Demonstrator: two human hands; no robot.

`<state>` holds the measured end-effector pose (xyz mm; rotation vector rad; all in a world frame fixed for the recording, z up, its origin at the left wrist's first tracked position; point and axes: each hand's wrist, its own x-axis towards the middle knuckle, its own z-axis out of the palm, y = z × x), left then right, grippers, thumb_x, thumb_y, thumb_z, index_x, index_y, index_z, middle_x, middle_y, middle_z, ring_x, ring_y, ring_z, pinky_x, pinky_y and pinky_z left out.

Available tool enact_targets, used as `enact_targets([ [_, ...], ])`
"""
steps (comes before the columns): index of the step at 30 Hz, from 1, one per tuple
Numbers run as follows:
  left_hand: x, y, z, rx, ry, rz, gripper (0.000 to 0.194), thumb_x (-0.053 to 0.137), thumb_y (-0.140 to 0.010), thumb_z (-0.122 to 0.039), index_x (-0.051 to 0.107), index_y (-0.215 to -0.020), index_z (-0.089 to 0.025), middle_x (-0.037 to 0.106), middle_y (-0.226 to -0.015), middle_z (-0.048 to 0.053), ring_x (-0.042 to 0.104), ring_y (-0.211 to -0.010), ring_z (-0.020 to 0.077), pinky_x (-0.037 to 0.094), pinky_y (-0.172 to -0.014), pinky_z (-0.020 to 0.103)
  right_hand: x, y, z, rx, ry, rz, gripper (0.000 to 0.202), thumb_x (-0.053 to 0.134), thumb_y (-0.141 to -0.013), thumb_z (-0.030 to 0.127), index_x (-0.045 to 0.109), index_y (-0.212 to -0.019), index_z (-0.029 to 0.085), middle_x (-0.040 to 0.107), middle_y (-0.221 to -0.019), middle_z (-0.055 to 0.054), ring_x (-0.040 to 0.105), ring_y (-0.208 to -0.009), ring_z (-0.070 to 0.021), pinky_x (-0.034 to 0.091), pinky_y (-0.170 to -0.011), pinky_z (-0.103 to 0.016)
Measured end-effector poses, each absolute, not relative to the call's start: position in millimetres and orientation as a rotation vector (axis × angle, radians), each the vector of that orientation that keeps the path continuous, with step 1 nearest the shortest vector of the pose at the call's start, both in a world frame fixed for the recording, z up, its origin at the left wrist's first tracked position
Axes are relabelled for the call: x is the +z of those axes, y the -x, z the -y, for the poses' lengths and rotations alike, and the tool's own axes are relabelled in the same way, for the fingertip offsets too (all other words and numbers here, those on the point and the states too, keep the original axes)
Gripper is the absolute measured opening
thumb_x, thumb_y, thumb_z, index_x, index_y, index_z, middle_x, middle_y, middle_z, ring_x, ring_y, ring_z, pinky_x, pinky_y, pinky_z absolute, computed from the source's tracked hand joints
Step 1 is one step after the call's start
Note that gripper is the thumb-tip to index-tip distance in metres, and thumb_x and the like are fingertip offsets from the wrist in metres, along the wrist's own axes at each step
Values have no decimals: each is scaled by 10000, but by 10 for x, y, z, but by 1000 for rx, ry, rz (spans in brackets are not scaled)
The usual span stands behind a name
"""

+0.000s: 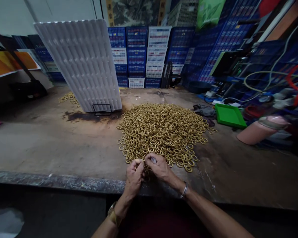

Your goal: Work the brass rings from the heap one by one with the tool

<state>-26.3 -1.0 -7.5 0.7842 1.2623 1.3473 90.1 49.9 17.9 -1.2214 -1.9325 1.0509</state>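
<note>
A wide heap of brass-coloured rings [161, 129] lies on the worktable [84, 145]. At the heap's near edge, close to the table's front, my left hand [134, 173] and my right hand [158, 166] almost touch. The fingers of both are pinched together. Something small and pale shows at my right hand's fingers, too small to name. A few rings appear dimly just under and between my hands; whether either hand grips one cannot be made out. A watch is on my left wrist and a metal bracelet on my right.
A tall ridged translucent panel [81, 62] stands in a black wire holder [101, 108], with more rings behind it. To the right are a green tray [229, 115], a pink cylinder [262, 130], dark cloth and hoses. Stacked crates [137, 49] stand behind the table.
</note>
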Motion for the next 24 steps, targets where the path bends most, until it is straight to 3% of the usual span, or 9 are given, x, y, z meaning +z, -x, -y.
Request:
enact_targets([
  [8,-28,243,41,1359,-878,-1285,284,588,-714,-442,554,-764,-164,435,-502,-67,349,-397,46,278,-381,161,100,-912,-497,1412,1292,1634,254,453,-767,392,510,-671,164,433,-506,49,360,-445,-72,305,-436,-192],
  [15,56,224,90,1188,-730,-1075,332,562,-724,-486,470,-732,-167,460,-575,-56,391,-407,37,256,-354,143,76,-946,-541,1276,1295,1722,208,494,-725,335,537,-627,157,474,-526,43,392,-490,-75,324,-476,-195],
  [20,57,223,107,1197,-711,-1055,346,578,-708,-497,492,-764,-167,469,-577,-57,399,-412,35,263,-362,143,70,-961,-546,1305,1296,1691,187,468,-725,315,540,-647,160,510,-554,29,426,-503,-87,348,-500,-203],
  [24,42,218,102,1230,-730,-1093,345,577,-709,-500,488,-762,-171,484,-589,-53,416,-416,39,267,-358,145,59,-1011,-520,1099,1333,1821,161,446,-734,258,538,-643,162,486,-553,28,408,-517,-91,323,-509,-199],
])
